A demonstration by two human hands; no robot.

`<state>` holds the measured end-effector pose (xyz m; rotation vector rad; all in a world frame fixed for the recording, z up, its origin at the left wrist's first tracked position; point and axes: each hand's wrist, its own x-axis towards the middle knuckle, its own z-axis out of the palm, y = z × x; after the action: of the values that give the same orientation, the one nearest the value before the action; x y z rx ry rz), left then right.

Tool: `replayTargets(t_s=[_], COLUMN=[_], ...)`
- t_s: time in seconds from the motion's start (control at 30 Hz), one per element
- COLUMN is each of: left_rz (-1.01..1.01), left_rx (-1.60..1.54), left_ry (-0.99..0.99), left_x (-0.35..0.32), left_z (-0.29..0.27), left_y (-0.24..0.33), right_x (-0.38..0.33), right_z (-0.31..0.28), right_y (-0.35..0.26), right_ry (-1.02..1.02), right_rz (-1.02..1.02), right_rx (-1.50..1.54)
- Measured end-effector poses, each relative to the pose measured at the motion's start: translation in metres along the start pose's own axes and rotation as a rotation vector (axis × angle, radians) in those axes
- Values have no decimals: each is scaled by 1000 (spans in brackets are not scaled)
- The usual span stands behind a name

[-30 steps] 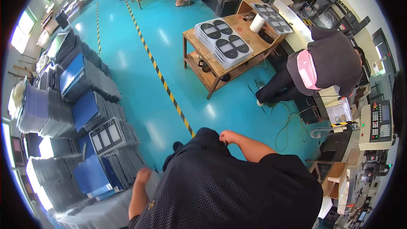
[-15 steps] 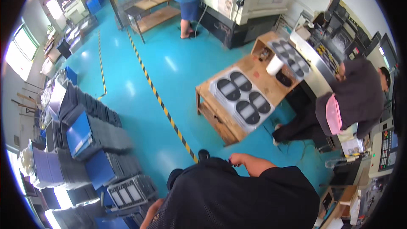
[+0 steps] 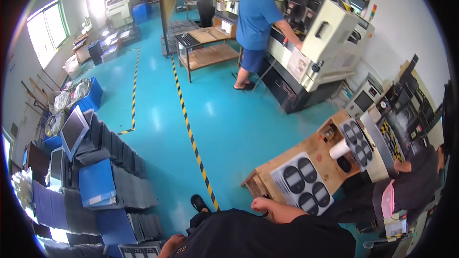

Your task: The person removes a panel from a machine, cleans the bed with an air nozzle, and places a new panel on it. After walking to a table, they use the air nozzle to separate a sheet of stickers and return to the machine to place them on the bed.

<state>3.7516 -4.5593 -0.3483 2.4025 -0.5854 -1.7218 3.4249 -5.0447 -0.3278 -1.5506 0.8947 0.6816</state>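
Brown wood makes up the tabletop [image 3: 267, 171] near my right grip [image 3: 260, 204], which looks curled in; how tightly, or around what, I cannot tell. The sheets with black discs [image 3: 306, 186] lie there, their near edge meeting my forearm. My left grip [image 3: 176, 241] is partly hidden by my black shirt [image 3: 258, 236], its opening unreadable; the framed panel [image 3: 139, 250] beside it is cut off below.

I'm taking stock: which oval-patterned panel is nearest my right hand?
The panel on the wooden table's near end, close to your right hand; the other panel is farther, by the white roll.
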Motion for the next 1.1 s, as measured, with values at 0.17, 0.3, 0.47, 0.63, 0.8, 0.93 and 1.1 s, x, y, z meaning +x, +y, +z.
replayTargets(t_s=[0.17, 0.3, 0.47, 0.63, 0.8, 0.93, 1.1], left_rz=[184, 547, 254, 246, 28, -69, -40], left_rx=[256, 917, -247, -139, -235, -482, -723], left_ry=[-41, 71, 390, 299, 222, 304, 235], left_x=[75, 146, 182, 234, 260, 275, 346], left_z=[-131, -276, -397, -472, -511, -564, -657], left_y=[18, 44, 115, 175, 179, 203, 253], right_x=[37, 71, 147, 260, 336, 414, 572], right_z=[-40, -79, -122, -199, -351, -460, -575], right_y=[-53, -118, -219, -278, -448, -578, -744], right_ry=[100, 134, 37, 0, -76, -30, 142], right_rz=[60, 150, 106, -69, -38, 153, -104], right_rx=[-186, -36, -52, -53, -224, -338, -175])
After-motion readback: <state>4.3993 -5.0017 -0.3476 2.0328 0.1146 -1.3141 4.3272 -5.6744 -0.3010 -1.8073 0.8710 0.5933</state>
